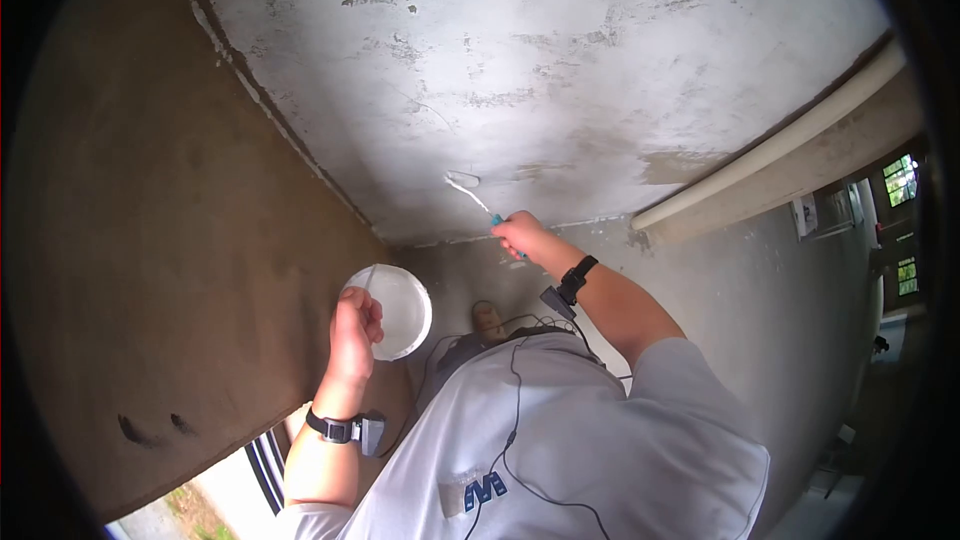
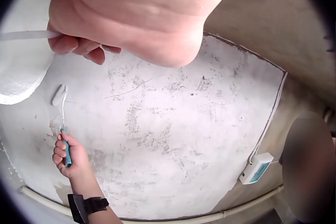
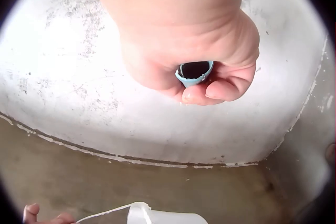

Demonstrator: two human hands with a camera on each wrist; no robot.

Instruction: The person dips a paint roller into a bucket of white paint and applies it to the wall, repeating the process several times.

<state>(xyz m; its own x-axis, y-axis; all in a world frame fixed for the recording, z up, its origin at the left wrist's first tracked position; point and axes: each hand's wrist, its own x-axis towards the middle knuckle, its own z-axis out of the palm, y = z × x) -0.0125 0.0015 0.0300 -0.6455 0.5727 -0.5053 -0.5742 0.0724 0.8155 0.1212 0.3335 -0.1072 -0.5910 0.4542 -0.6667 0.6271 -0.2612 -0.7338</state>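
Observation:
My left hand (image 1: pixel 352 335) grips the thin white bail handle (image 2: pixel 26 35) of a white plastic bucket (image 1: pixel 415 305), its fingers curled in the left wrist view. The bucket hangs beside that hand, its round opening facing the head camera. My right hand (image 1: pixel 525 237) is wrapped round the teal grip (image 2: pixel 66 153) of a small paint roller. In the right wrist view the hollow end of the grip (image 3: pixel 190 82) shows below the palm. The white-coated roller head (image 1: pixel 463 179) lies at the patchy white wall (image 1: pixel 560 30), near its lower edge.
A bare brown wall (image 1: pixel 200 240) meets the white one at a corner on the left. A pale pipe (image 1: pixel 790 130) runs along the right edge. Black cables (image 1: pixel 515 380) hang over the grey shirt (image 1: pixel 600 420). A white box with a teal label (image 2: pixel 257 169) hangs by the wall.

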